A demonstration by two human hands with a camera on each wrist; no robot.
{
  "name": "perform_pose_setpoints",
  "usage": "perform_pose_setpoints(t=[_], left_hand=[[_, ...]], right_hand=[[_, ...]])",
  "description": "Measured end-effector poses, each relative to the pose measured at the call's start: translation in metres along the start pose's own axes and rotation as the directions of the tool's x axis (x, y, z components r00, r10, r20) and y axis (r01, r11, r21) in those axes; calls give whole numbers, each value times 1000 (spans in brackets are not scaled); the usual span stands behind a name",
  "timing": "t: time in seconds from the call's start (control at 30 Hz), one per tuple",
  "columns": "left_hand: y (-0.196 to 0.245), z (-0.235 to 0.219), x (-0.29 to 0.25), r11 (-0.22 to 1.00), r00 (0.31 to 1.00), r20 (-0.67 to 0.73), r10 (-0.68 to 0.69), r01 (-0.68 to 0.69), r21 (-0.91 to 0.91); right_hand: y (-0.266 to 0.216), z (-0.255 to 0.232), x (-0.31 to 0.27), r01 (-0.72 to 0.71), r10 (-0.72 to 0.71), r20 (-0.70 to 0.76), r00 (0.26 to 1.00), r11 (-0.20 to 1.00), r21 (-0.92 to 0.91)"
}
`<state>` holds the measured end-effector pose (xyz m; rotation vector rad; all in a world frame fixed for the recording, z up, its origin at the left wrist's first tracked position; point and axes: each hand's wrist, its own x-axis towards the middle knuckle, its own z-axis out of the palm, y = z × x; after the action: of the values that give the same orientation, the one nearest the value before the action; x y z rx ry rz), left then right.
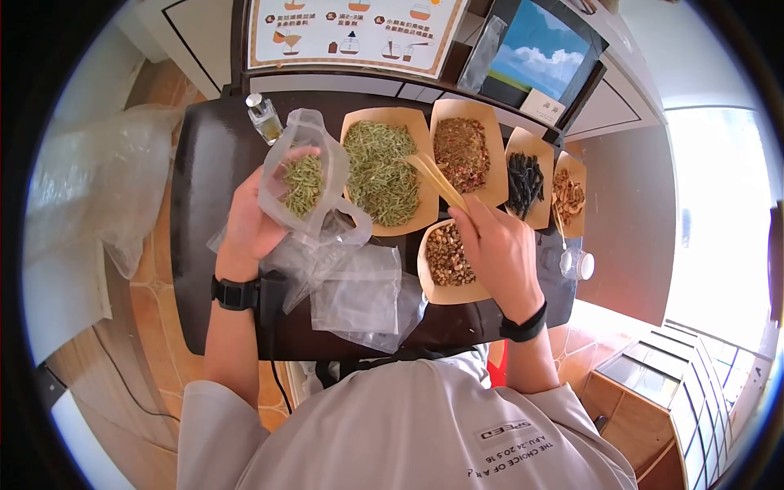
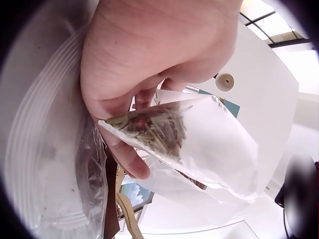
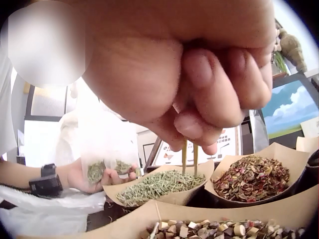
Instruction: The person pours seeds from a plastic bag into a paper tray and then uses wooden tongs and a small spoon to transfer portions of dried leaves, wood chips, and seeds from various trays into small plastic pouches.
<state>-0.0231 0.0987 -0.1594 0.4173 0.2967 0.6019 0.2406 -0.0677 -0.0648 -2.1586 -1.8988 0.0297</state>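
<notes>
My left hand point(image 1: 249, 219) grips a translucent mesh sachet point(image 1: 333, 175) at the left of the table, its mouth open. Dried green herb stems point(image 2: 154, 129) lie in the sachet's lower part. My right hand point(image 1: 505, 257) pinches a pair of bamboo tweezers point(image 1: 442, 181). Their tips point over the right edge of a paper tray point(image 1: 426, 214) heaped with dried green herb point(image 1: 380, 173). Right behind the tips stands a tray of reddish-brown dried petals point(image 3: 251, 178). Below the right hand sits a tray of chopped brown and pale bits point(image 1: 451, 257).
Clear plastic bags point(image 1: 357, 290) lie at the table's front left. A small glass bottle point(image 1: 264, 119) stands at the back left. Trays of dark strips point(image 1: 525, 184) and orange-brown pieces point(image 1: 569, 196) line the right, near a clear jar point(image 1: 577, 265). An instruction board point(image 1: 351, 37) stands behind.
</notes>
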Motion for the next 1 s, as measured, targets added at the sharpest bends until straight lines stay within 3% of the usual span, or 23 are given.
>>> perform_pose_setpoints(t=[0.1, 0.13, 0.2, 0.3, 0.37, 0.43, 0.5, 0.6, 0.73, 1.0], left_hand=[[0, 1, -1, 999, 999, 33, 18, -19, 46], [-1, 5, -1, 998, 1000, -18, 16, -15, 62], [-2, 5, -3, 997, 997, -77, 14, -9, 71], [-1, 1, -1, 998, 999, -47, -3, 6, 61], [0, 2, -1, 999, 1000, 1, -22, 22, 34], [-1, 3, -2, 997, 1000, 6, -15, 14, 70], [1, 4, -2, 993, 1000, 9, 7, -8, 114], [-1, 4, -2, 997, 995, -89, 45, -40, 59], [2, 2, 0, 1000, 1000, -5, -9, 9, 22], [1, -1, -1, 1000, 998, -66, -18, 17, -2]], right_hand=[[-1, 7, 4, 29, -30, 21, 999, 999, 46], [0, 5, 4, 29, -30, 23, 999, 999, 46], [4, -5, 2, 31, -61, 103, 993, 963, 267], [9, -16, 5, -59, 34, 122, 992, 976, 207], [9, -9, 20, -49, 32, 112, 993, 987, 154], [4, 7, 38, 46, -44, -13, 999, 976, 211], [-1, 14, 48, 61, -55, -31, 998, 974, 218], [-5, 2, 46, 47, -71, 123, 990, 981, 188], [4, -24, 31, -16, -34, 203, 978, 971, 239], [17, -27, 20, -121, 94, 99, 991, 945, 303]])
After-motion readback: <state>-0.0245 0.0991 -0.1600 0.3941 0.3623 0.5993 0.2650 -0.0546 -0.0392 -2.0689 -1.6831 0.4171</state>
